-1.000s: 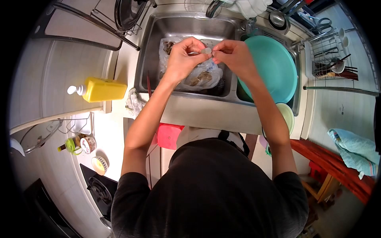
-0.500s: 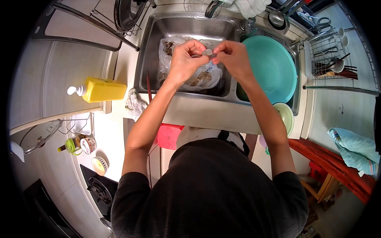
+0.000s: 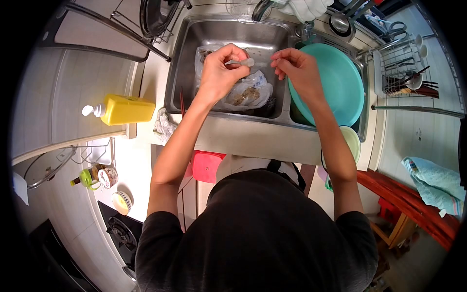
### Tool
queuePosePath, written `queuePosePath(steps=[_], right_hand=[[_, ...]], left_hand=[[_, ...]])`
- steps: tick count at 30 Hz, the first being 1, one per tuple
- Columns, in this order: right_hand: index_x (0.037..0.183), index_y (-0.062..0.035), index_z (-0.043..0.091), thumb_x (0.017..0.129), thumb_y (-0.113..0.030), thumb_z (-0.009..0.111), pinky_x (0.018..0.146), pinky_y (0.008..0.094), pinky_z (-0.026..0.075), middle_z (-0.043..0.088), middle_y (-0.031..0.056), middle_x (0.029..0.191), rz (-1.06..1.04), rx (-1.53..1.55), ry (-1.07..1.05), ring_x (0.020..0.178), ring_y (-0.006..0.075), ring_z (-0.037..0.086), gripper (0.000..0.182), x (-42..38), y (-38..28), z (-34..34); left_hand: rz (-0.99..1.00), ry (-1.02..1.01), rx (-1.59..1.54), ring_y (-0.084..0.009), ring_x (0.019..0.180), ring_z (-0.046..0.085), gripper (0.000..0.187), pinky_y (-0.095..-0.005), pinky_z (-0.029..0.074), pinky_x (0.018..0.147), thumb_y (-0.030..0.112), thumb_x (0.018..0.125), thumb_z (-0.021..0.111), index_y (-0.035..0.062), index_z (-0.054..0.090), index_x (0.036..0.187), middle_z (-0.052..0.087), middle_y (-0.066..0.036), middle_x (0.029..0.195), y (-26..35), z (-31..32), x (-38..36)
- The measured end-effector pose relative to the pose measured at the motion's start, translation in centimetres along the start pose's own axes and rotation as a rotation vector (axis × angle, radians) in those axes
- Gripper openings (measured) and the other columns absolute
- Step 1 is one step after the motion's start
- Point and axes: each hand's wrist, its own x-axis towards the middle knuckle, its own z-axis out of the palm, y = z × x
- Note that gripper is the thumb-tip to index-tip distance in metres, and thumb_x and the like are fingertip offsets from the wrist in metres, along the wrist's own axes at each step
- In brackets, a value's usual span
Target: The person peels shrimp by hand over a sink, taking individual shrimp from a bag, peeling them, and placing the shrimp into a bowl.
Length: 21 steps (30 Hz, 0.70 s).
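Note:
Above the left sink basin [image 3: 181,63], my left hand [image 3: 222,73] pinches a small whitish, translucent piece [image 3: 247,62] between thumb and fingers. My right hand [image 3: 296,70] is a short way to the right, over the divider and the basin's edge, its fingers closed together; whether anything tiny is between them cannot be made out. Below the hands, a clear plastic bag [image 3: 255,92] with brownish contents lies in the basin, partly hidden by my left hand. A large turquoise basin [image 3: 340,82] sits in the right sink, beside my right hand.
A faucet [image 3: 261,10] stands behind the sink. On the left are a yellow pump bottle [image 3: 127,110], a crumpled cloth [image 3: 165,127] and dark red chopsticks [image 3: 182,101]. A pale green bowl [image 3: 351,141] is at the front right, and a utensil rack [image 3: 399,73] is farther right.
My hands have moved apart: the right one shifted right, the left one slightly left. The whitish piece is now only in my left hand.

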Motion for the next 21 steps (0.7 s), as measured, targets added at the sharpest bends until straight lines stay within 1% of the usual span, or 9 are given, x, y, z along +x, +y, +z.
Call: queuePosePath(steps=[6, 10, 13, 15, 16, 18, 19, 20, 21], right_hand=[[0.093, 0.0019, 0.063, 0.082, -0.003, 0.057, 0.057, 0.0210, 0.043, 0.061, 0.0038, 0.076, 0.005, -0.066, -0.068, 0.064, 0.0071, 0.053, 0.013, 0.0, 0.1, -0.4], [0.087, 0.0033, 0.064, 0.079, -0.008, 0.060, 0.052, 0.0211, 0.043, 0.061, 0.0026, 0.069, -0.022, -0.081, -0.087, 0.057, 0.0065, 0.052, 0.015, -0.2, -0.2, 0.4], [0.086, 0.0015, 0.064, 0.081, -0.006, 0.059, 0.052, 0.0196, 0.040, 0.058, -0.0013, 0.067, -0.006, -0.252, -0.073, 0.058, 0.0052, 0.049, 0.010, -0.1, 0.1, 0.5], [0.084, 0.0011, 0.064, 0.081, -0.008, 0.058, 0.051, 0.0193, 0.039, 0.057, -0.0020, 0.067, -0.114, -0.427, -0.028, 0.058, 0.0045, 0.049, 0.011, -0.2, 0.1, 0.3], [0.084, 0.0011, 0.064, 0.081, -0.008, 0.058, 0.051, 0.0193, 0.039, 0.057, -0.0020, 0.067, -0.115, -0.428, -0.030, 0.058, 0.0045, 0.049, 0.011, -0.2, 0.4, 0.1], [0.085, 0.0012, 0.065, 0.079, -0.011, 0.062, 0.052, 0.0203, 0.043, 0.062, 0.0027, 0.065, -0.139, -0.526, 0.099, 0.057, 0.0066, 0.054, 0.014, -0.1, 0.7, -0.3], [0.085, 0.0012, 0.065, 0.079, -0.011, 0.062, 0.052, 0.0203, 0.043, 0.062, 0.0027, 0.065, -0.141, -0.529, 0.096, 0.057, 0.0066, 0.054, 0.014, 0.0, 0.8, -0.3], [0.089, 0.0014, 0.065, 0.080, -0.011, 0.061, 0.054, 0.0202, 0.044, 0.063, 0.0033, 0.069, -0.086, -0.363, 0.074, 0.059, 0.0072, 0.055, 0.015, -0.2, 0.3, 0.2], [0.093, 0.0016, 0.065, 0.082, -0.010, 0.060, 0.057, 0.0202, 0.046, 0.064, 0.0039, 0.073, -0.032, -0.195, 0.055, 0.061, 0.0077, 0.057, 0.016, -0.3, 0.0, 0.8]], left_hand=[[0.047, -0.009, -0.036, -0.0070, 0.084, 0.054, 0.021, -0.0194, 0.045, 0.071, -0.013, 0.069, 0.059, 0.0029, 0.054, 0.082, 0.059, -0.002, 0.089, 0.2, -0.2, 0.0], [0.042, -0.025, -0.092, -0.0073, 0.085, 0.055, 0.021, -0.0202, 0.046, 0.072, -0.013, 0.069, 0.058, 0.0026, 0.054, 0.083, 0.059, -0.002, 0.090, -0.2, -0.1, 0.1], [0.056, -0.013, -0.085, -0.0072, 0.082, 0.056, 0.021, -0.0204, 0.047, 0.071, -0.013, 0.070, 0.059, 0.0021, 0.055, 0.084, 0.059, -0.002, 0.088, -0.2, -0.1, 0.1], [0.041, 0.003, -0.126, -0.0067, 0.079, 0.056, 0.020, -0.0202, 0.047, 0.070, -0.012, 0.071, 0.061, 0.0019, 0.056, 0.085, 0.060, -0.002, 0.086, -0.7, -0.3, 0.3], [0.028, 0.018, -0.168, -0.0063, 0.076, 0.056, 0.020, -0.0200, 0.047, 0.068, -0.010, 0.072, 0.063, 0.0017, 0.057, 0.086, 0.060, -0.002, 0.083, -0.9, -0.4, 0.3], [-0.012, 0.018, -0.097, -0.0056, 0.073, 0.056, 0.018, -0.0200, 0.047, 0.067, -0.008, 0.072, 0.065, 0.0013, 0.059, 0.087, 0.059, -0.001, 0.081, -1.0, -0.6, 0.3], [-0.053, 0.014, -0.025, -0.0050, 0.071, 0.056, 0.017, -0.0199, 0.048, 0.066, -0.006, 0.073, 0.067, 0.0009, 0.062, 0.087, 0.059, -0.001, 0.078, -1.0, -0.7, 0.2], [-0.054, 0.016, -0.026, -0.0050, 0.071, 0.056, 0.017, -0.0199, 0.048, 0.066, -0.006, 0.073, 0.067, 0.0009, 0.062, 0.087, 0.059, -0.001, 0.078, -0.6, -0.3, 0.0], [0.025, 0.037, 0.110, -0.0048, 0.071, 0.056, 0.016, -0.0198, 0.048, 0.065, -0.003, 0.073, 0.068, -0.0010, 0.063, 0.087, 0.059, -0.001, 0.077, -0.2, 0.4, -0.1]])
